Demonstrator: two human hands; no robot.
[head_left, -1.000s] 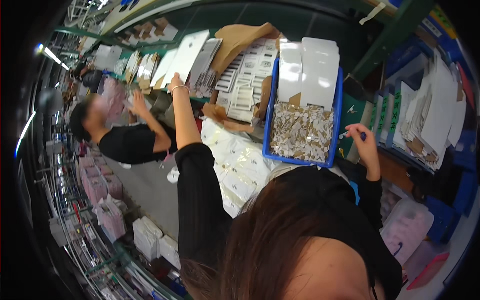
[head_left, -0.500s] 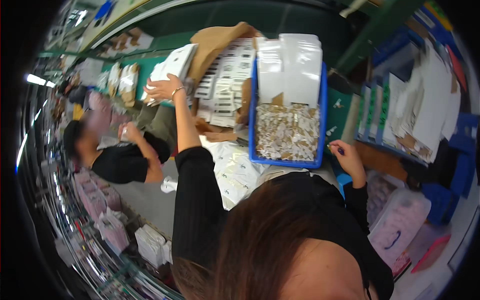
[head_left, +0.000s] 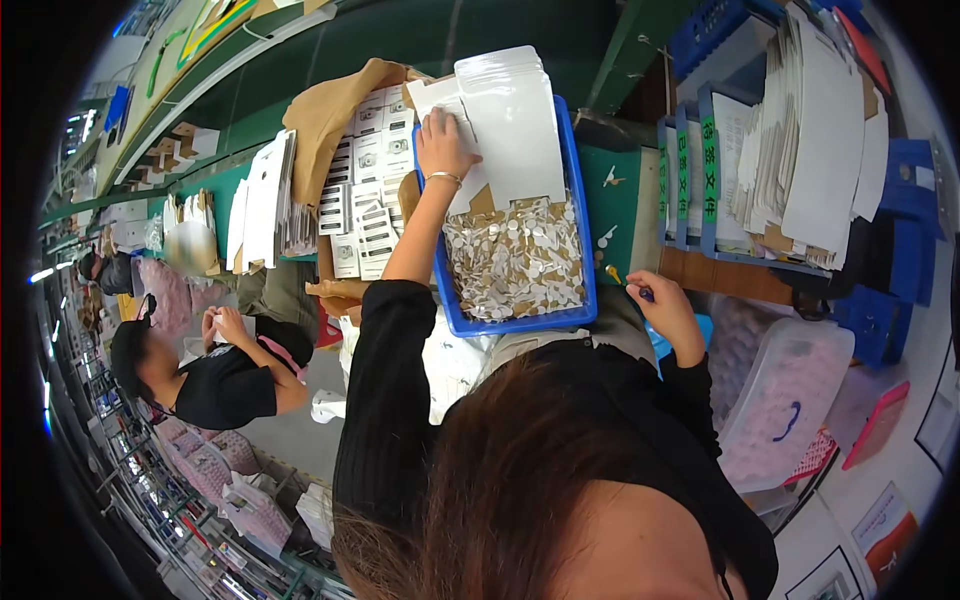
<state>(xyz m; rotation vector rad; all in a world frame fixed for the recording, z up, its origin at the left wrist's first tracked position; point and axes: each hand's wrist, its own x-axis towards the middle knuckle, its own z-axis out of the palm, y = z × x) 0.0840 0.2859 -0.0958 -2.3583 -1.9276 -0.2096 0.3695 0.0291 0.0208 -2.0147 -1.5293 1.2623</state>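
My left hand has swung from the white stack at ten o'clock to the white card sheets at the blue tray's twelve, shifting work there, fingers spread flat, ungrasping, while my right hand, at four, grips a blue-handled tool.

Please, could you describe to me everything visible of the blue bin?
The blue bin is a rectangular, open-topped container, seemingly plastic. It sits upright, green tabletop showing to its right. Small white and brown pieces cover its near part; white sheets lie across its far end, reaching past the rim, under the left hand.
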